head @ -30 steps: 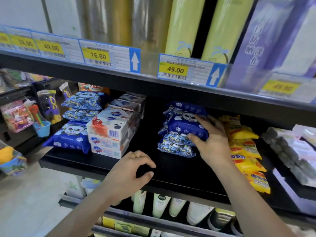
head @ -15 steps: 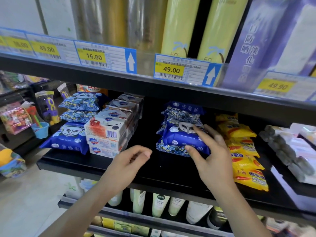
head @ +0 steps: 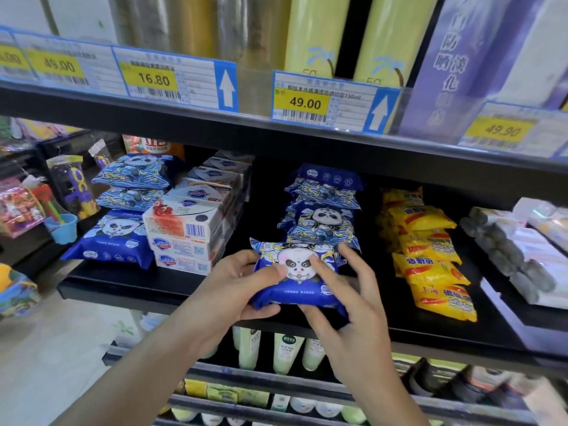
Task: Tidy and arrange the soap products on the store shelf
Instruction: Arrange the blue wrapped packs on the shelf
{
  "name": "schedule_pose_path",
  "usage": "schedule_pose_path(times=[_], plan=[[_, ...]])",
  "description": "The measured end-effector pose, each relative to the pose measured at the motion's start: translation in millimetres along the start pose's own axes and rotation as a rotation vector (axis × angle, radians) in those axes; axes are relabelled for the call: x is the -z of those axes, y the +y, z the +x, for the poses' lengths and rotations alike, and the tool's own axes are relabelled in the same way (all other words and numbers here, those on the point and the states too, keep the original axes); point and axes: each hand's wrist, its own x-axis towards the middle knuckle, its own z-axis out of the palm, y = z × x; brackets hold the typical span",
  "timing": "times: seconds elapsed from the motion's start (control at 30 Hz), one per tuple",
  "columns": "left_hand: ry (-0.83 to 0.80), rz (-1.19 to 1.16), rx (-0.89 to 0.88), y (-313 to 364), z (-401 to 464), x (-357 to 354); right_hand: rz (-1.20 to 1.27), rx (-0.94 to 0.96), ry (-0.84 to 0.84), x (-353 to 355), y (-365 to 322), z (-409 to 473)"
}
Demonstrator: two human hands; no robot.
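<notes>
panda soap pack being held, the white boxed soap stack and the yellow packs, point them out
panda soap pack (head: 296, 276), head view, on the panda face.
white boxed soap stack (head: 181, 229), head view, front of the top box.
yellow packs (head: 436, 275), head view, a middle pack's wrapper.

One blue panda soap pack (head: 296, 273) is now off the middle stack (head: 322, 210) and held in front of the shelf edge. The left hand (head: 229, 290), empty a second ago, now grips its left end; the right hand (head: 347, 298) grips the right end.
</notes>
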Motion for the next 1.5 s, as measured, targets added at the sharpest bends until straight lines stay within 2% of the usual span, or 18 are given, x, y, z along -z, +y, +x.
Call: schedule_pose_path(times=[0.07,0.2,0.33,0.43,0.6,0.7,0.9,1.07,1.27,1.37,1.5], plan=[[0.018,0.016,-0.046,-3,-2,1,0.014,-0.030,-0.032,1,-2,-4],[-0.031,0.077,-0.127,-5,-6,8,0.104,-0.228,-0.020,8,-10,-9],[-0.078,0.088,-0.194,-5,-10,15,0.272,-0.574,0.005,19,-23,-5],[-0.129,0.055,-0.250,-7,-12,18,0.459,-0.749,0.009,26,-34,4],[-0.177,0.050,-0.345,-9,-14,18,0.775,-0.903,-0.238,30,-44,15],[-0.173,0.070,-0.351,-9,-15,18,0.866,-0.916,-0.310,28,-44,18],[-0.242,0.141,-0.355,-11,-20,20,0.889,-0.896,-0.343,20,-43,19],[-0.227,0.223,-0.362,-11,-20,24,0.902,-0.921,-0.234,17,-40,17],[-0.233,0.222,-0.322,-15,-20,29,0.848,-0.850,-0.128,20,-42,15],[-0.123,0.149,-0.200,-9,-15,23,0.807,-0.773,-0.117,20,-42,14],[0.099,-0.152,0.083,1,-17,12,0.693,-0.641,-0.112,21,-39,9]])
